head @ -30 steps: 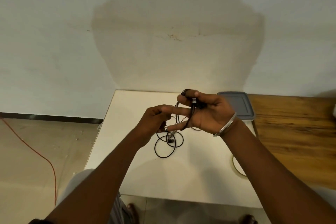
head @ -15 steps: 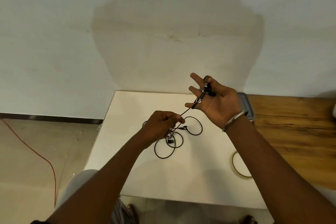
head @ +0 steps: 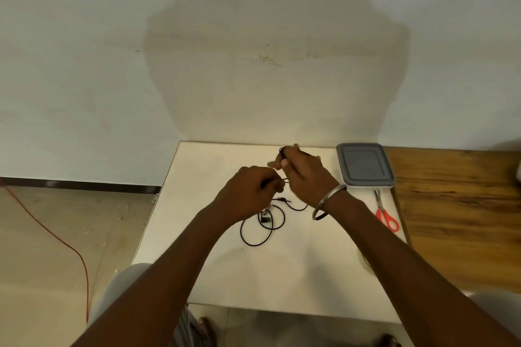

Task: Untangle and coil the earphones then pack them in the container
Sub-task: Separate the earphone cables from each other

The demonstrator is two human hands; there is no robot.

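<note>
Black wired earphones point(head: 255, 229) lie partly in loops on the white table point(head: 282, 267), with the rest of the cable rising into both hands. My left hand point(head: 251, 191) pinches the cable just above the loops. My right hand point(head: 303, 175), back turned up and a metal bangle on the wrist, is closed around cable wound on its fingers, close beside the left hand. The grey-lidded container point(head: 364, 165) stands shut at the table's far right corner, a little right of my right hand.
Red-handled scissors point(head: 384, 213) lie in front of the container near the table's right edge. A tape ring point(head: 363, 259) is partly hidden under my right forearm. A wooden tabletop point(head: 456, 211) adjoins on the right. An orange cable point(head: 56, 236) runs over the floor at left.
My right hand turned from palm up and raised to palm down and dropped toward the left hand, uncovering the container. The stretch of cable between the hands has shortened.
</note>
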